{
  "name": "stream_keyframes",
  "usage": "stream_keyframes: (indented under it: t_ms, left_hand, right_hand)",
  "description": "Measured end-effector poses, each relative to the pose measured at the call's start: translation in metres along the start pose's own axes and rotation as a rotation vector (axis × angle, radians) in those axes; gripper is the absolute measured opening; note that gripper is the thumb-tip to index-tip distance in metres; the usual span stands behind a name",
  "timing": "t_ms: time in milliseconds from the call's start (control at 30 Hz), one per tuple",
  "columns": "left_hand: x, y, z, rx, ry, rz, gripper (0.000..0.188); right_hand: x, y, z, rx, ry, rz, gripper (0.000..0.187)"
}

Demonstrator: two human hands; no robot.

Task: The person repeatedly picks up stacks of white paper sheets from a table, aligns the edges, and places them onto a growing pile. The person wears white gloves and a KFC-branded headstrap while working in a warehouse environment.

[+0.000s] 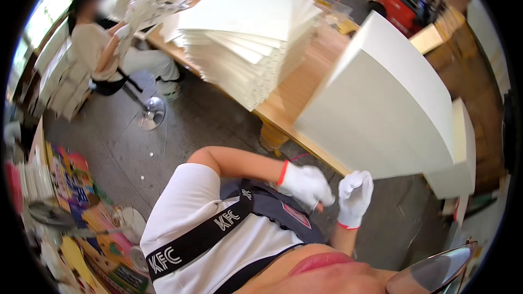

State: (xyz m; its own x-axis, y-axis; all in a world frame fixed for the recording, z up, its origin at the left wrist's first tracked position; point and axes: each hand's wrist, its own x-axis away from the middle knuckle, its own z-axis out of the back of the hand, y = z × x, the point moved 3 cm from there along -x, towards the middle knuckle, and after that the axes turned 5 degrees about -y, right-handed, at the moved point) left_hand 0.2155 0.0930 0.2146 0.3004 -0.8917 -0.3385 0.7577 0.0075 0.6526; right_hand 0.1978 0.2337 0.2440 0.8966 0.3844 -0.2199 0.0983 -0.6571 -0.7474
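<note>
Both of my hands wear white gloves with red cuffs and are held close together in front of my body, near the table edge. My left hand [308, 186] is bent inward; motion smears its fingers, and a bare fingertip shows at its lower side. My right hand [354, 198] is raised just beside it, the fingers curled round toward the thumb. Whatever it pinches, if anything, I cannot make out. Just beyond my right hand stands a tall block of white paper sheets [381, 109] at the near part of the wooden table [291, 100].
A fanned stack of white sheets [234, 16] fills the table's left part. At far left a person [95, 38] sits on a stool [152, 111], handling papers. A fan [52, 215] and colourful boards [71, 177] are at lower left. Red equipment [400, 8] stands at the back right.
</note>
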Motion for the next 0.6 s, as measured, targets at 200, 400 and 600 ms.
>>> stream_keyframes:
  t_ms: [200,400,600]
  left_hand:
    - [-0.003,0.033,0.144,-0.397,0.262,0.029,0.008]
    - [-0.021,0.075,0.268,-0.752,0.792,0.070,0.018]
    - [-0.117,0.078,0.305,-0.775,0.461,0.209,0.026]
  right_hand:
    - [0.009,-0.111,0.037,0.634,0.277,0.177,0.033]
    - [0.020,-0.220,0.089,0.944,0.483,0.521,0.030]
    - [-0.029,-0.307,0.106,1.239,0.724,0.474,0.043]
